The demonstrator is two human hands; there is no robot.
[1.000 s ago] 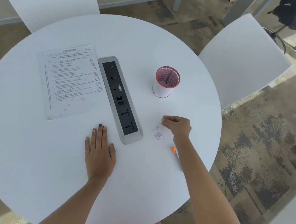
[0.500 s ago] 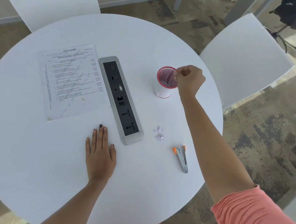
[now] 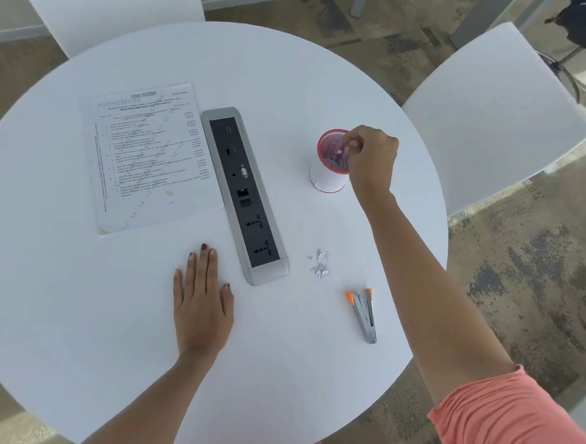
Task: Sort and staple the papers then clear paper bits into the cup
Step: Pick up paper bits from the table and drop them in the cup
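My right hand [image 3: 371,158] hovers over the right rim of the white cup [image 3: 326,179] with its red mesh mouth. Its fingertips are pinched on small pale paper bits just above the opening. A little pile of paper bits [image 3: 320,264] lies on the table between the cup and the stapler [image 3: 365,313], a grey one with orange tips. The printed papers [image 3: 144,158] lie flat at the left. My left hand [image 3: 201,305] rests palm down on the table, holding nothing.
A grey and black socket strip [image 3: 245,195] runs diagonally across the middle of the round white table [image 3: 73,311]. White chairs stand at the far left [image 3: 102,1] and at the right [image 3: 490,113]. Patterned carpet surrounds the table.
My right hand left the pile of bits near the stapler, rose to the cup and now sits over its mouth. The stapler, earlier covered by my forearm, is fully in view. My left hand stayed put.
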